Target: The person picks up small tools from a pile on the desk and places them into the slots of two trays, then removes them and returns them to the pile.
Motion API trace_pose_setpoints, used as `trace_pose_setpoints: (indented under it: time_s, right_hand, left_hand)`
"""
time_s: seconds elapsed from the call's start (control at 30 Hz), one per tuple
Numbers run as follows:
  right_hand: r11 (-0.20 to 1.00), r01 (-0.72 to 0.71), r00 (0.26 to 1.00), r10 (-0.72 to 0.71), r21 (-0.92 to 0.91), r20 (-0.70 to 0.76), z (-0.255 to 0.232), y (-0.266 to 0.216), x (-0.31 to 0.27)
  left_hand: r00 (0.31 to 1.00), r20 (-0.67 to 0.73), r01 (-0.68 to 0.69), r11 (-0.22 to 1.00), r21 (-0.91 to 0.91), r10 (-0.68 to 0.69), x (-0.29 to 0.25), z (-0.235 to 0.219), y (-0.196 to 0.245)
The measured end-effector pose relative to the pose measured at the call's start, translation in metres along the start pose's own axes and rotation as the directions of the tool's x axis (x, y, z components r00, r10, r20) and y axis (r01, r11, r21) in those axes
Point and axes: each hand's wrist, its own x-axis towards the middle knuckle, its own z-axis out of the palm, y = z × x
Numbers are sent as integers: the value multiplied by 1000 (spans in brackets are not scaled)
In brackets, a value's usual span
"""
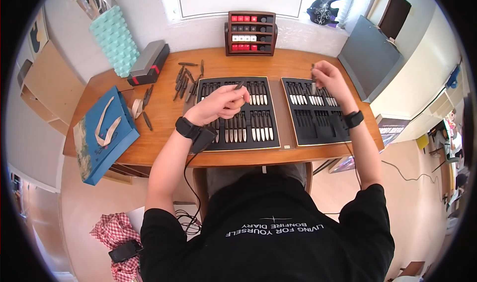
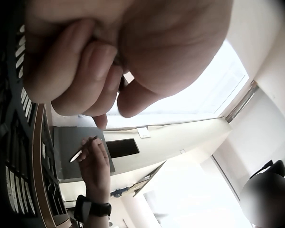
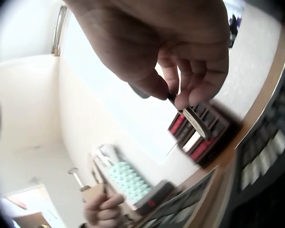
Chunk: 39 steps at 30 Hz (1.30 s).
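Over the left black tray (image 1: pixel 275 133) the left hand (image 1: pixel 221 103) has its fingers curled round a small dark piece (image 1: pixel 239 85). The right hand (image 1: pixel 329 83) is raised above the right tray (image 1: pixel 304 143); in the right wrist view its thumb and fingertips pinch a tool (image 3: pixel 197 124) with a dark handle and a pale metal blade. Both trays hold rows of similar pieces with pale metal ends, and some slots in the right tray's lower part show only black. What the left fingers cover is mostly hidden in the left wrist view.
Several loose dark pieces (image 1: pixel 184 83) lie left of the trays. A blue bag (image 1: pixel 107 133), a grey and black box (image 1: pixel 149 63) and a mint vase (image 1: pixel 115 41) are at the left. A wooden rack (image 1: pixel 251 33) stands behind; a grey panel (image 1: pixel 370 58) leans at the right.
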Motion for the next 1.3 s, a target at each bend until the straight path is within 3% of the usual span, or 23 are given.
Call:
trace_pose_setpoints:
  time_s: [0.1, 0.17, 0.43, 0.5, 0.63, 0.7, 0.8, 0.97, 1.03, 1.17, 1.2, 1.23, 1.3]
  right_hand:
    - [940, -277, 961, 266, -198, -79, -57, 14, 4]
    - [903, -389, 920, 372, -182, -121, -88, 38, 7]
    - [787, -456, 887, 439, -416, -142, -103, 74, 0]
    - [786, -380, 921, 371, -488, -120, -99, 80, -1]
    - [767, -363, 931, 321, -528, -174, -89, 74, -9]
    - [594, -148, 989, 95, -790, -114, -84, 66, -16]
    - [520, -139, 989, 116, -842, -92, -79, 53, -24]
    - [508, -155, 987, 120, -847, -108, -75, 59, -35]
    - [510, -140, 988, 134, -849, -82, -74, 57, -34]
    - [451, -112, 990, 123, -885, -62, -69, 51, -28]
    - [378, -62, 994, 104, -924, -25, -68, 49, -25]
    - [374, -53, 995, 93, -926, -19, -65, 49, -23]
    - [606, -9, 997, -56, -795, -54, -46, 42, -20]
  left_hand:
    - [998, 21, -55, 992, -113, 57, 0, -2, -2]
    - [996, 16, -86, 979, -184, 90, 0, -4, -3]
    - [993, -49, -113, 987, -115, 108, -1, -1, 0]
    - [993, -50, -114, 988, -109, 109, 0, -1, 0]
    - [992, -44, -119, 988, -93, 116, 1, -3, -2]
    - [991, -68, -121, 989, -86, 115, 1, 1, 1]
    - [988, -100, -128, 989, -68, 121, -1, 4, 4]
    - [970, -192, -161, 986, -40, 150, 3, 9, 0]
    - [959, -111, -248, 961, 123, 261, 11, -7, -11]
    - [959, -105, -253, 964, 87, 261, 7, -8, -6]
    - [957, -130, -252, 965, 74, 260, 8, -6, -5]
    - [953, -134, -263, 962, 77, 272, 8, -5, -4]
    - [953, -147, -268, 963, 0, 265, 4, 0, -1]
